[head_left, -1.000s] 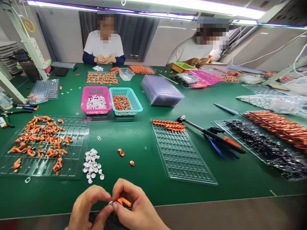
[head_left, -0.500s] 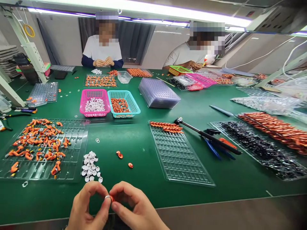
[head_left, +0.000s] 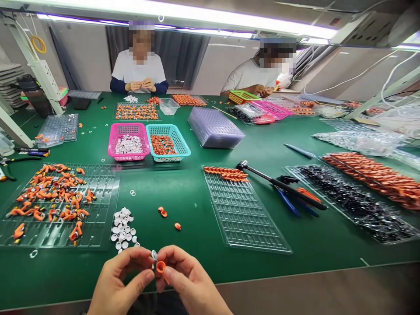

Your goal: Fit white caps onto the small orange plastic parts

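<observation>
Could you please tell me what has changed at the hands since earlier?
The orange piece in the right hand has turned, its round opening facing the camera; a pale disc now shows above it, near the left hand. The pink basket and blue basket stayed put.

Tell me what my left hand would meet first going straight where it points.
Likely the small, hollow orange piece in your right hand, beyond the silvery round piece by your left hand; depth is unclear.

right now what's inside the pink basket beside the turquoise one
The pink basket holds a heap of small white round pieces. They cover most of its floor, so whatever lies beneath the top pieces cannot be seen.
</observation>
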Tool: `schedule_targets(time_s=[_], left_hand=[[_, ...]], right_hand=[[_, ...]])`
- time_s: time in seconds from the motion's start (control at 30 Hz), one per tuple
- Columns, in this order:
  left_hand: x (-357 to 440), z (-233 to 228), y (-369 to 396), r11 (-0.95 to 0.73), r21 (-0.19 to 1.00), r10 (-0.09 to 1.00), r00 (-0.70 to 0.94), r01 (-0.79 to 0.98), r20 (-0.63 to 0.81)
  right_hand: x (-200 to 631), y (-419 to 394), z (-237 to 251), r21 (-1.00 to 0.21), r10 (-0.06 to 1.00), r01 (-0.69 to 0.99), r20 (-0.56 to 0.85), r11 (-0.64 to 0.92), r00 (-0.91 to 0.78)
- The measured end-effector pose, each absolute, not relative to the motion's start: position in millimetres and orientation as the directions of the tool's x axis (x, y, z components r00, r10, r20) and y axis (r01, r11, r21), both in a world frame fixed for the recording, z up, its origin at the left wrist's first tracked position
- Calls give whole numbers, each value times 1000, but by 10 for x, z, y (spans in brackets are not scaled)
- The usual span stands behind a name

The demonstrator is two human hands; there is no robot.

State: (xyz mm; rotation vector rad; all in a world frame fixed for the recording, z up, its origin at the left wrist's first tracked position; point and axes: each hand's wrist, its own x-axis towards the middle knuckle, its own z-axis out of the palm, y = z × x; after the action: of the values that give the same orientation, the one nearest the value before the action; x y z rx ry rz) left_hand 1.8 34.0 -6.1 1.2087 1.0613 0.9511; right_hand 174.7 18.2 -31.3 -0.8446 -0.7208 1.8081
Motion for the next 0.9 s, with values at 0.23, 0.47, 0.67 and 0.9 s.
schedule_targets(time_s=[0.23, 0.47, 0.67, 0.9], left_hand=[[43, 9, 377, 88, 996, 974, 211, -2, -85], [138, -30, 328, 26, 995, 991, 130, 97, -38], [216, 9, 398, -307, 915, 924, 313, 262, 220], [483, 188, 826, -512, 636, 764, 644, 577, 31]], right_hand=[[1767, 182, -222, -872, 930, -367, -224, -325, -292], [1738, 154, -267, -947, 963, -238, -168, -217, -210], [1808, 136, -248, -997, 997, 21, 71, 71, -10], [2140, 125, -284, -998, 989, 42, 54, 49, 139]])
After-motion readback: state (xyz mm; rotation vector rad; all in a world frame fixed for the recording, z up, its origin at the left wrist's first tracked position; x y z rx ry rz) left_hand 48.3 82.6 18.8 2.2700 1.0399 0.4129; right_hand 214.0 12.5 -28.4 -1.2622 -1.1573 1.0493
